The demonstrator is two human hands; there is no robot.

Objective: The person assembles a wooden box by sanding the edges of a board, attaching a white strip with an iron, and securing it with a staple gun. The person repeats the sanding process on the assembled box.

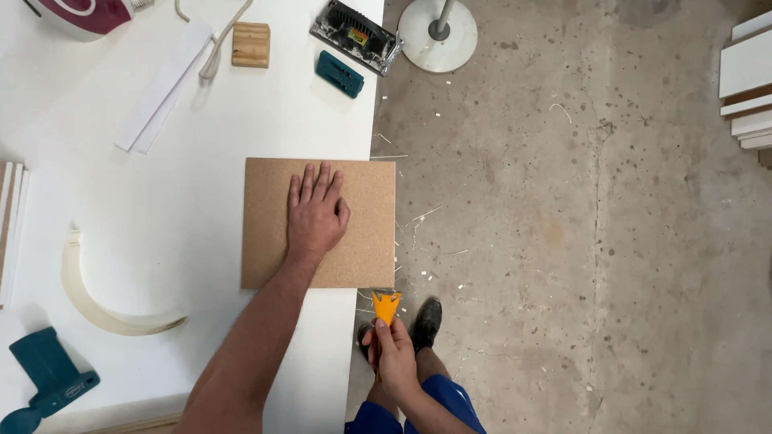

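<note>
My left hand (pixel 316 210) lies flat, fingers together, on a square brown chipboard panel (pixel 366 241) that rests on the white table (pixel 185 233) and juts a little past its right edge. My right hand (pixel 395 356) is below that panel's near right corner, closed around an orange trimming tool (pixel 386 305) whose forked head points up at the panel's edge.
On the table: a curled strip of pale edge banding (pixel 104 309), white strips (pixel 161 84), a wooden block (pixel 251 44), a teal block (pixel 338 73), a dark sanding tool (pixel 355 34), a teal tool (pixel 48 378). A lamp base (pixel 438 34) and white boards (pixel 748 80) stand on the concrete floor.
</note>
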